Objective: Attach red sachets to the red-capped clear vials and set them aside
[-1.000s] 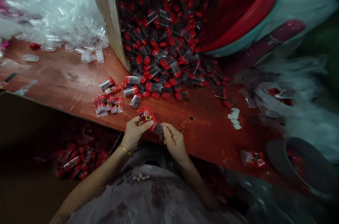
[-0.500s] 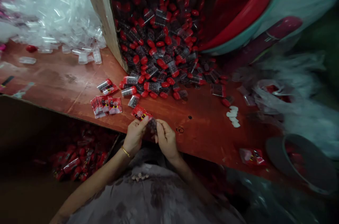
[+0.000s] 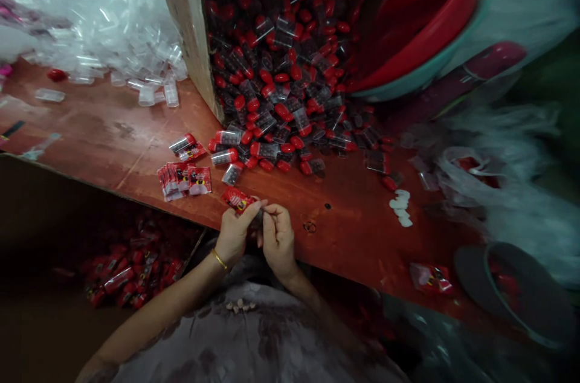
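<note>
At the table's front edge my hands are together, both closed. My left hand (image 3: 232, 237) pinches a red printed packet (image 3: 236, 198), which sticks out past its fingers. A small dark see-through container (image 3: 257, 221) shows between the hands, mostly covered by fingers. My right hand (image 3: 278, 241) is closed at its edge, fingertips against the left thumb. Left of the hands lie a fanned stack of red printed packets (image 3: 174, 180) and a clear container with a red cap (image 3: 182, 143) resting on another packet.
A large heap of red-capped clear containers (image 3: 283, 111) spills beside a cardboard panel (image 3: 193, 26). Clear empty containers (image 3: 154, 90) pile up at left. Red basin (image 3: 421, 14), white pieces (image 3: 400, 208), a packet (image 3: 430, 279) and a grey-rimmed container (image 3: 471, 274) stand right.
My right hand has moved in against the left thumb and its fingers have curled tighter. The dark container between the hands is now more covered. The view has shifted slightly.
</note>
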Motion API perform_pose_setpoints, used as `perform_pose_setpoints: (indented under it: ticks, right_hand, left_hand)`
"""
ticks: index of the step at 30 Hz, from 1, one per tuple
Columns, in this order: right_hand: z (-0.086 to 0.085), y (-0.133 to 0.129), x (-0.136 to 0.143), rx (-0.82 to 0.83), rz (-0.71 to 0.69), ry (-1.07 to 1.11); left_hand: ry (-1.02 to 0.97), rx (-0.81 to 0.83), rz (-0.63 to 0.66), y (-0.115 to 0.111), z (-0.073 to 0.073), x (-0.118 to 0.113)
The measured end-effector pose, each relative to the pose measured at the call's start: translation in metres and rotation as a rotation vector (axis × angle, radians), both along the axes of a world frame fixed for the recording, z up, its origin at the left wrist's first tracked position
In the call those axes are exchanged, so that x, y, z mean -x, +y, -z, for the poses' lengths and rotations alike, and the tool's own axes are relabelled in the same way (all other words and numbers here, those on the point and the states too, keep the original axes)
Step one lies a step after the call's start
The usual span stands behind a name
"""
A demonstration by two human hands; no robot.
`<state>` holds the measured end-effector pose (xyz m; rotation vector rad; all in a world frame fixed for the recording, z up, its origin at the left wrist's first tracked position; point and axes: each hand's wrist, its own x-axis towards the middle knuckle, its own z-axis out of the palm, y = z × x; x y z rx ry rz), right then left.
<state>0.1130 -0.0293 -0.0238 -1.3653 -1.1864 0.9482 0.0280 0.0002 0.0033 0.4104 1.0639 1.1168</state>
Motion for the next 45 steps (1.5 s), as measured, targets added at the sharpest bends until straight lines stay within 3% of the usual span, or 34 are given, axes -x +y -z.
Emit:
perform_pose_setpoints:
  ticks: [4, 9, 12, 17, 22, 28, 34, 40, 43, 45]
  right_hand:
    - [-0.002, 0.002, 0.0, -0.1, 0.086, -0.153]
    - [0.004, -0.003, -0.002, -0.204, -0.019, -0.261]
    - [0.004, -0.006, 0.005, -0.123, -0.047, -0.119]
    - [-0.006, -0.004, 0.011, 0.087, -0.081, 0.234]
    - [-0.002, -0.003, 0.004, -0.009, -0.064, 0.171]
    - [-0.004, -0.002, 0.0, -0.098, 0.121, -0.022]
    - [-0.01, 0.0, 0.003, -0.05, 0.024, 0.072]
    - [-0.013, 0.001, 0.002, -0.149, 0.155, -0.138]
    - [-0.012, 0.001, -0.004, -0.099, 0.078, -0.123]
    - [-0.008, -0.001, -0.009, -0.031, -0.088, -0.034]
  left_hand:
    - [0.045, -0.015, 0.067, -0.001, 0.002, -0.001]
    - [-0.132, 0.04, 0.033, 0.004, -0.006, 0.007]
    - [-0.155, 0.03, 0.081, 0.002, -0.008, 0.01]
    - [0.034, -0.049, 0.261, -0.006, -0.005, 0.01]
    - [-0.004, -0.13, 0.059, -0.005, -0.002, 0.008]
    - [0.045, -0.161, 0.154, -0.009, 0.004, 0.002]
    - [-0.001, -0.149, 0.1, -0.012, -0.004, 0.001]
    - [0.2, -0.174, 0.077, -0.016, -0.002, -0.004]
    - [0.177, -0.14, 0.101, -0.015, 0.002, -0.002]
    - [0.093, -0.088, 0.081, -0.012, 0.002, 0.002]
